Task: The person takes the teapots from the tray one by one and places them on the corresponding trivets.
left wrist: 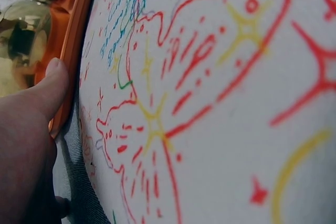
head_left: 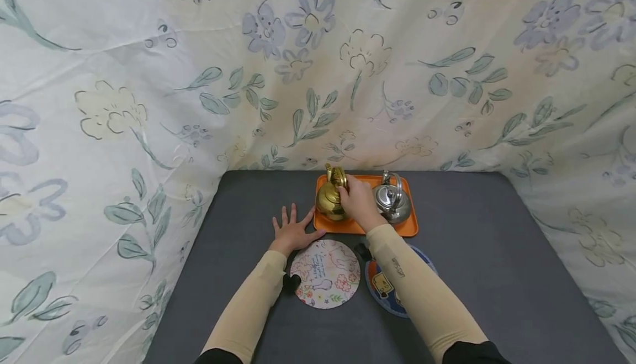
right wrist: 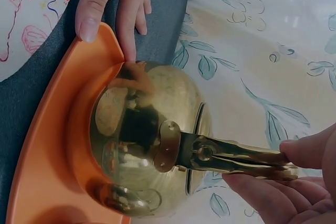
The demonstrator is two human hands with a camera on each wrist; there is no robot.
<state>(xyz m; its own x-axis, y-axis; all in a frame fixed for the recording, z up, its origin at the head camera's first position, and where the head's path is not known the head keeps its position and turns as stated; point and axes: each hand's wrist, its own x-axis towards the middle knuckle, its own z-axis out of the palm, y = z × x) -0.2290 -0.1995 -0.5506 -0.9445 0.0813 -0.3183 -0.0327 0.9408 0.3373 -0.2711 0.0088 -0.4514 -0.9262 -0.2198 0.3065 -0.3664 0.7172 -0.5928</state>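
On an orange tray [head_left: 409, 227] at the far side of the table sit a shiny gold teapot [head_left: 328, 202] and a silver teapot [head_left: 397, 209]. My right hand [head_left: 361, 201] pinches the top of the gold teapot's arched handle between thumb and fingers, as the right wrist view shows up close [right wrist: 307, 177]. The gold teapot [right wrist: 147, 129] stands at the tray's left end. My left hand [head_left: 292, 237] has its fingers spread by the tray's front-left corner. Its thumb [left wrist: 44, 95] touches the tray rim in the left wrist view.
In front of the tray lies a round white mat [head_left: 325, 275] with coloured drawings. Beside it, a round blue mat [head_left: 382, 286] with a cartoon figure is partly under my right forearm. A floral cloth [head_left: 362, 104] hangs behind the dark grey table [head_left: 477, 264].
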